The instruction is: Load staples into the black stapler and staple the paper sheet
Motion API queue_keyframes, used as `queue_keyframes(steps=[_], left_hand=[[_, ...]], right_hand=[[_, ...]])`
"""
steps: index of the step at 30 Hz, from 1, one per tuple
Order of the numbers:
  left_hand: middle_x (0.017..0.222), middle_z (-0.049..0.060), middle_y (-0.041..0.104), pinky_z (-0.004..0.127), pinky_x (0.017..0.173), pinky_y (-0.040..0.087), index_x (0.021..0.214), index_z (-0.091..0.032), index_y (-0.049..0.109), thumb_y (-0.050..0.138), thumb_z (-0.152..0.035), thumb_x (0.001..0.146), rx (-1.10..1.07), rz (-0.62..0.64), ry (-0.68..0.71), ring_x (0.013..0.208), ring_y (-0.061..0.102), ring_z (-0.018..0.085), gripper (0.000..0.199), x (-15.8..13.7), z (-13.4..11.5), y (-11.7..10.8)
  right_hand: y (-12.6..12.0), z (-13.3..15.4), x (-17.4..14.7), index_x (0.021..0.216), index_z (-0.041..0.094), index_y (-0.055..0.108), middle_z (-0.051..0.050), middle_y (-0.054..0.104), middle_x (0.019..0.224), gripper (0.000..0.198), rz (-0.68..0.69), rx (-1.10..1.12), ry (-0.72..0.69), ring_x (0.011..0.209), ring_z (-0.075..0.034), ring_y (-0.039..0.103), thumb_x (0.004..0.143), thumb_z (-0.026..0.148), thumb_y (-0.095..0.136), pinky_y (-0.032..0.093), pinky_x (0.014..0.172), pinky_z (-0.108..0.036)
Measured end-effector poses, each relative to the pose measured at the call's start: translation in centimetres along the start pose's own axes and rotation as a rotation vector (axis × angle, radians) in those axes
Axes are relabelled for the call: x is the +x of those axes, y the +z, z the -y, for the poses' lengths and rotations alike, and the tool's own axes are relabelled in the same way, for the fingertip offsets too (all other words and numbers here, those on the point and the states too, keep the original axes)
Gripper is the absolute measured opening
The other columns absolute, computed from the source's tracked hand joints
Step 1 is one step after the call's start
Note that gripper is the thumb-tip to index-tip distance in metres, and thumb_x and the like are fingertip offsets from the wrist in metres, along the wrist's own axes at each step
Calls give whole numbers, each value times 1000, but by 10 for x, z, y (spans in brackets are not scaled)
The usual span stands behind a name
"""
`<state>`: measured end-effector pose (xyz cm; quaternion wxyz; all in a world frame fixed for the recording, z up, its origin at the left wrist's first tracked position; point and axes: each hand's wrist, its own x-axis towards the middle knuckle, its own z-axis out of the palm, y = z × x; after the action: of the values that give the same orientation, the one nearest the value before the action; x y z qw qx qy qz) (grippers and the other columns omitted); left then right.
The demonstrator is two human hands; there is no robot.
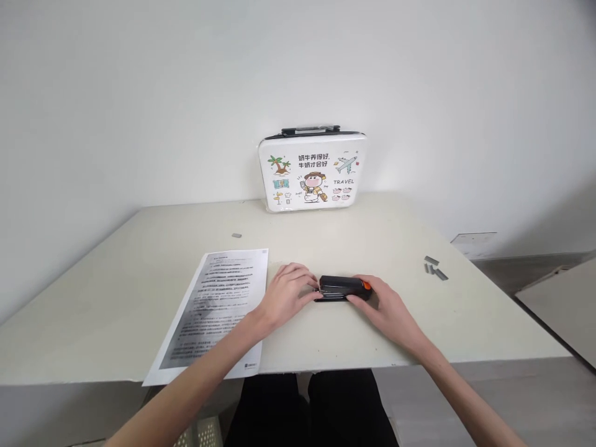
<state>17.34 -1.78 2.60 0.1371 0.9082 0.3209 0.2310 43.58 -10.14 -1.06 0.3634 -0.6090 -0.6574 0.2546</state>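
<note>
A black stapler (342, 287) with an orange part at its right end lies on the table near the front edge. My right hand (378, 304) is closed round that right end, thumb on the near side and fingers behind. At the stapler's left end is my left hand (291, 292), its thumb and fingertips drawn together at the metal nose. Whether something small is pinched there is too fine to make out. Just left of my left hand lies a printed sheet of paper (218, 298), partly covered by my forearm.
Several grey staple strips (435, 269) lie at the right, and one small grey piece (236, 235) sits beyond the paper. A white cartoon-printed case (311, 174) stands against the wall at the back. The table's front edge (344, 367) runs just above my legs.
</note>
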Motion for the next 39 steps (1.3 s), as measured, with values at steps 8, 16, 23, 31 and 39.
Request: queue_keyframes(steps=[8,16,23,31,39], left_hand=[[108,2,77,43,101,49,100,-26,72,64,-36,101,90,25,21,114,66,25,13,-30,19,-28],[124,8,74,44,109,44,121,-24,69,52,-41,105,305,-72,-271,122,62,27,29,-21,104,-67],[132,16,67,51,106,41,123,-19,70,50,-36,102,495,-55,-580,124,56,35,34,-3,195,-110],[121,17,68,49,103,43,109,-17,69,42,-38,105,511,0,-590,117,60,35,34,-4,200,-106],[120,7,67,37,97,47,112,-22,59,39,-35,108,253,164,-210,107,64,24,24,-12,113,-74]], right_hand=[[1,-2,-1,129,33,60,-7,70,131,40,-5,-9,36,120,-32,64,98,58,59,55,99,-52],[2,0,-3,129,33,60,-7,69,131,42,-4,-22,62,117,-32,65,98,60,58,58,91,-48],[2,0,-2,130,34,60,-5,70,130,42,1,-40,78,116,-31,65,98,61,58,58,90,-47],[0,4,-1,129,33,60,-6,69,130,40,5,-25,90,118,-30,64,99,58,59,56,96,-48],[0,1,-1,129,33,60,-6,69,130,38,8,-22,70,119,-30,64,99,57,59,55,97,-49]])
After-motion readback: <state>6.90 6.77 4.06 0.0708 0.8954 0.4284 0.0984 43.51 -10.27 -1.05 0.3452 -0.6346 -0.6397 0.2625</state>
